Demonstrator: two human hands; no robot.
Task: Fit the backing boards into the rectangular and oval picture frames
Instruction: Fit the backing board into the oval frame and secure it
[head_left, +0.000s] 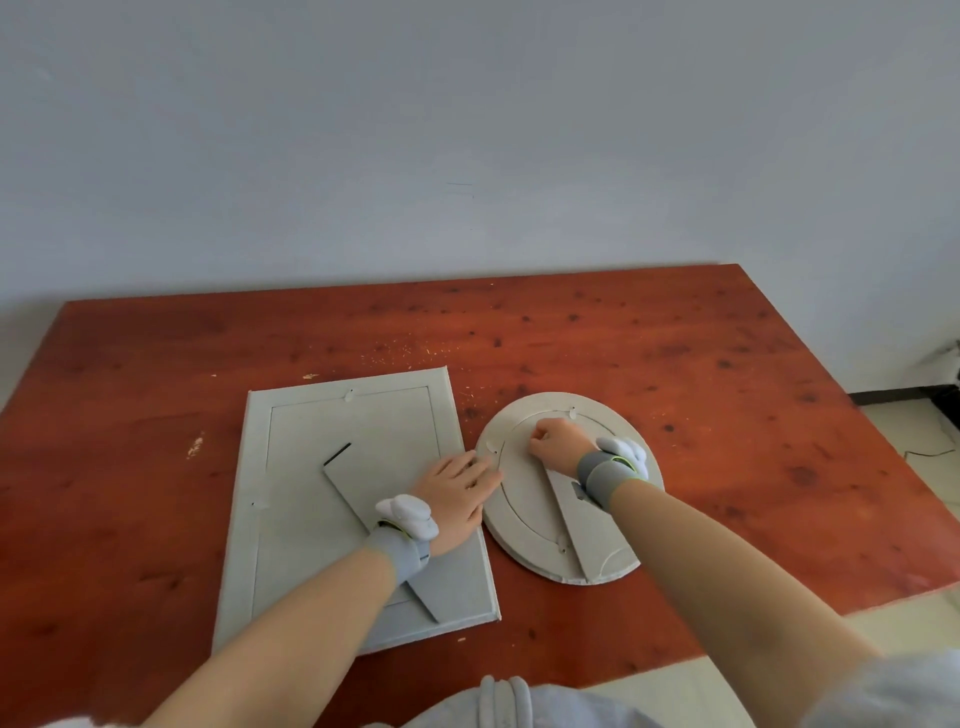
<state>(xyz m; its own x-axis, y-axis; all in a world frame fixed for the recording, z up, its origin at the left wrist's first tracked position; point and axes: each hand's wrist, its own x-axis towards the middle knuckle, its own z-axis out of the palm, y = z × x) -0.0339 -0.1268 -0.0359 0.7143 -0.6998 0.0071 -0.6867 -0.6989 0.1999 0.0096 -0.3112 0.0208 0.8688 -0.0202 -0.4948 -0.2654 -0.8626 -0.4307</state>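
A grey rectangular picture frame (244, 519) lies face down on the red wooden table, its backing board (384, 431) set inside with a stand flap across it. Right of it lies the oval frame (519, 410), also face down, with its oval backing board (524, 499) and stand inside. My left hand (457, 493) rests flat with fingers apart on the rectangular frame's right edge, fingertips touching the oval frame's left rim. My right hand (558, 441) is curled into a fist on the upper part of the oval backing board. Whether it pinches a small clip is hidden.
The table (675, 353) runs to a pale wall at the back; its right edge drops to a tiled floor (914, 426). Fine sawdust (405, 353) is scattered behind the frames. A scuff mark (195, 447) sits left of the rectangular frame.
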